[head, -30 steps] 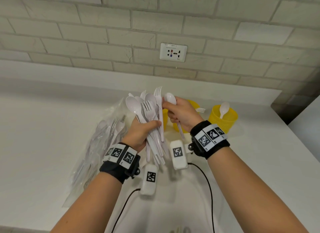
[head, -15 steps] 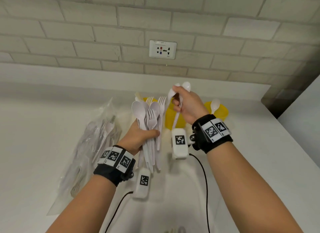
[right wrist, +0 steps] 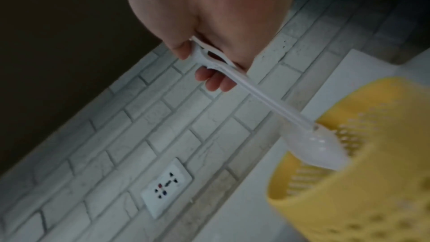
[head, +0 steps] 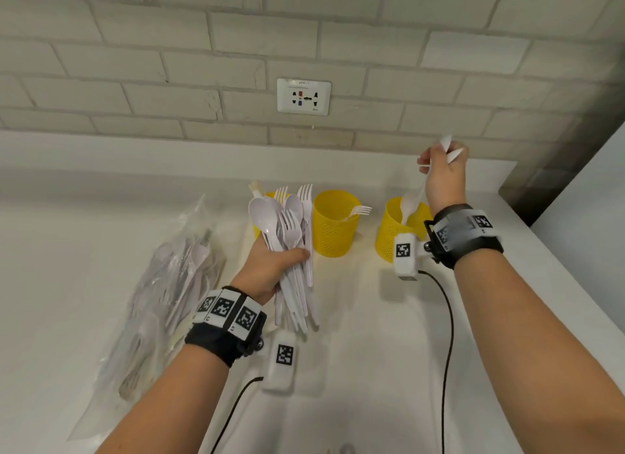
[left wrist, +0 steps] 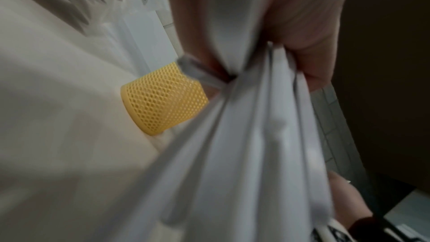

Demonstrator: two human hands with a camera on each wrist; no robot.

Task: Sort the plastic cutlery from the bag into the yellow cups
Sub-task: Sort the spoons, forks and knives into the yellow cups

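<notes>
- Plastic bag (head: 159, 305): clear, laid flat on the white counter (head: 355, 369) at far left, with white cutlery seen inside; untouched by either hand, just left of the left forearm.
- Left hand (head: 270, 267): raised above the counter, fingers curled round a bundle of cutlery (head: 287, 247); spoon bowls and fork tines are fanned upward, handles hang below the fist. In the left wrist view the handles (left wrist: 256, 154) are seen blurred, filling most of the frame.
- Left yellow cup (head: 267, 196): mostly hidden behind the bundle; only a strip of rim is shown, with a white utensil tip beside it. Its contents cannot be told.
- Middle yellow cup (head: 333, 223): mesh-walled, upright on the counter just right of the bundle, apart from both hands; one fork (head: 358, 212) is leaned over its right rim.
- Right yellow cup (head: 395, 228): mesh-walled, upright, below the right hand; partly covered by the wrist camera.
- Right hand (head: 443, 173): held above the right yellow cup, fingers closed in a pinch on the handles of white spoons (right wrist: 260, 98). A spoon bowl (right wrist: 316, 148) is pointed down at the cup's mouth, at rim level; two are suggested by the handles, the exact count cannot be told.
- Wall outlet (head: 303, 97): white, set in the grey brick wall (head: 135, 64) behind the cups.
</notes>
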